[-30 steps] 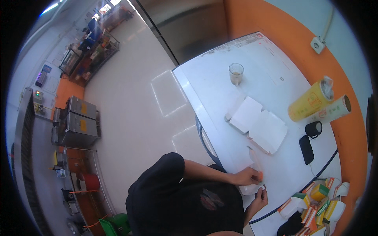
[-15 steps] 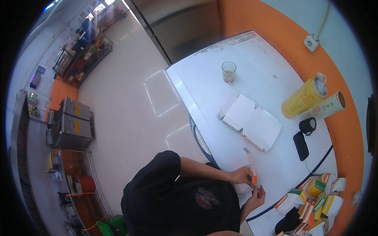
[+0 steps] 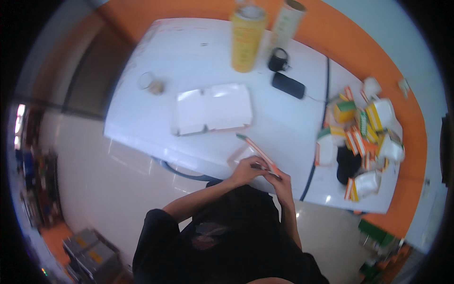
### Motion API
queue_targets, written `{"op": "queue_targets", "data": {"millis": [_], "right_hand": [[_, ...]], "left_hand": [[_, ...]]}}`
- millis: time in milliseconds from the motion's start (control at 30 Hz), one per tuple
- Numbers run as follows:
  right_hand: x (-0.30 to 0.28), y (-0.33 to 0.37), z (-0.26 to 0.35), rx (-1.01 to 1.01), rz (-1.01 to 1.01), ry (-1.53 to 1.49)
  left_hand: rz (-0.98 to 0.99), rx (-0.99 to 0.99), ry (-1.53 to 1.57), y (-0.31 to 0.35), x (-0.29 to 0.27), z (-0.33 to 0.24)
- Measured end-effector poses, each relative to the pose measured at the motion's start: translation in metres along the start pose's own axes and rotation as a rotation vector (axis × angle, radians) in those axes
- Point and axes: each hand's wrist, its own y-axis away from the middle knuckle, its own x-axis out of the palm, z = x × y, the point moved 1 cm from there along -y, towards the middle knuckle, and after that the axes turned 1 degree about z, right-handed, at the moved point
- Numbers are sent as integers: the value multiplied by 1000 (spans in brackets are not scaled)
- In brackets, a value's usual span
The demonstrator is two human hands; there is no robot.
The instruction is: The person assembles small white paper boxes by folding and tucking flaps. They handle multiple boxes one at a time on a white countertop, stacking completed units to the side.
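Observation:
At the table's near edge, both hands meet on a small paper carton (image 3: 259, 150), white inside with an orange and green strip along its edge. My left hand (image 3: 248, 171) has its fingers closed on the carton's near side. Close against it, my right hand (image 3: 283, 183) pinches the near end of the orange edge. The fingers partly cover the carton, so its full shape is hidden. Just beyond the hands, a larger white box (image 3: 213, 110) lies opened flat in two halves.
A glass mug (image 3: 152, 85) stands at the left. Toward the back are a yellow canister (image 3: 247, 42), a pale tube (image 3: 286, 23), a black round device (image 3: 278, 59) and a black slab with a cable (image 3: 288, 85). Several cartons are heaped around a black item (image 3: 347, 164) at the right.
The view has turned to the right, so the table now spreads across the middle. Both hands still hold the carton and have come closer together; its orange edge now slants leftward.

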Motion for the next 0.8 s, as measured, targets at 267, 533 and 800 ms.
{"op": "queue_targets", "data": {"millis": [267,533,800], "right_hand": [[1,-1,32,-474,-441,493],[21,2,42,-619,-461,448],[8,3,50,-519,-476,173]], "left_hand": [[65,157,-553,-3,2,-32],[-159,326,-201,-21,28,-101],[-216,475,-527,-28,21,-84]]}}
